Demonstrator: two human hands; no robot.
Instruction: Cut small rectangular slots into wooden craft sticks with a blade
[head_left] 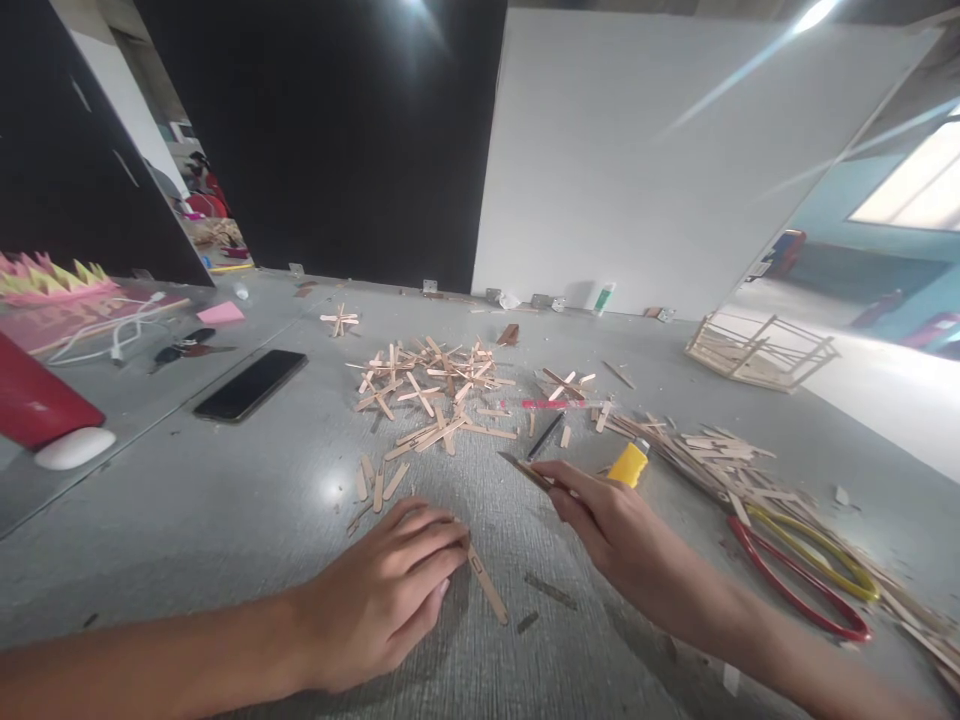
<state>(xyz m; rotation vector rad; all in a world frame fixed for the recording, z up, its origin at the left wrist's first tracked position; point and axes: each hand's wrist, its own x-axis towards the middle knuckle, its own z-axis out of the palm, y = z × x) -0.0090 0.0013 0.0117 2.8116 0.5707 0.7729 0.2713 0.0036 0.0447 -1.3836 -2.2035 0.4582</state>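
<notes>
The left hand (390, 590) lies palm down, fingers close together, pinning a wooden stick (487, 587) to the table (225, 520); the stick pokes out at its 3 o'clock. The right hand (615, 525) pinches a thin tool (525, 468) pointing to 10 o'clock. A yellow bottle (628, 464) sits just beside it at 12, the stick pile (431, 385) farther at 11, and a phone (251, 385) well off at 10.

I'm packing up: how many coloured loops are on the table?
2: a red loop and a yellow loop, overlapping right of the right hand. The stick pile may hide others.
</notes>
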